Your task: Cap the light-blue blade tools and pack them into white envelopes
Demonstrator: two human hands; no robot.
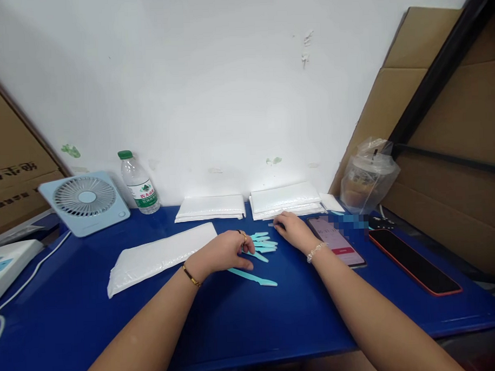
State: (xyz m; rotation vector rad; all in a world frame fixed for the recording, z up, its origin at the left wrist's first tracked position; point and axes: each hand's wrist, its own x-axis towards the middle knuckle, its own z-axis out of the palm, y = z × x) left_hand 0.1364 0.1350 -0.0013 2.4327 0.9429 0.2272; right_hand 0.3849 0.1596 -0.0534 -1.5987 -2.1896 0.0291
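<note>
Several slim turquoise eyebrow razors (266,244) lie fanned out on the blue table. One more razor (254,278) lies apart, nearer the front, its far end hidden under my left hand. My left hand (231,251) is over the ends of the razors, thumb and fingers apart. To its left is a long white padded mailer (164,256), lying flat. My right hand (293,230) is at the front edge of a stack of white padded mailers (286,199). Its fingers are curled down, and a small pale edge shows at the fingertips; what they hold is unclear.
Another mailer stack (210,207) lies against the wall. A blue fan (85,202) and a water bottle (140,184) stand back left. On the right are a lit phone (334,239), a phone with an orange edge (414,261) and a bagged drink cup (367,178).
</note>
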